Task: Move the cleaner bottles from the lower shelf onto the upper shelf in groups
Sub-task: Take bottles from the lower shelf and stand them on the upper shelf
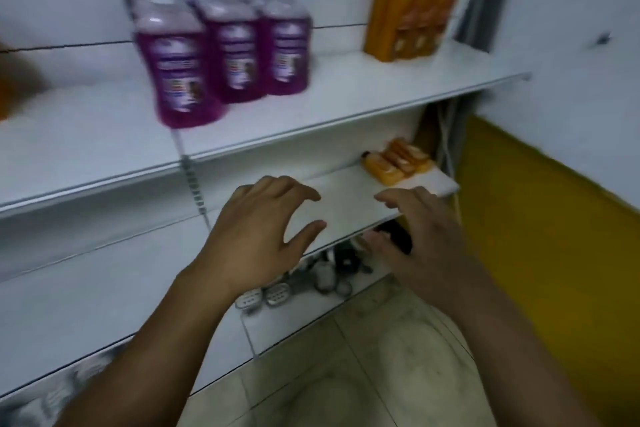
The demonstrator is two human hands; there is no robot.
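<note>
Several purple cleaner bottles (221, 48) with white caps stand grouped on the upper shelf (363, 90). Several orange bottles (412, 14) with dark caps stand at that shelf's back right. On the lower shelf (349, 204), several orange bottles (398, 163) lie at the far right end. My left hand (259, 236) and my right hand (419, 236) hover side by side over the lower shelf's front edge. Both have spread, loosely curved fingers and hold nothing.
An orange blur (10, 90) sits at the left edge of the upper shelf. Below the lower shelf, small metal and dark items (311, 281) lie on a bottom shelf. A yellow wall panel (540, 218) stands to the right, with tiled floor (363, 374) below.
</note>
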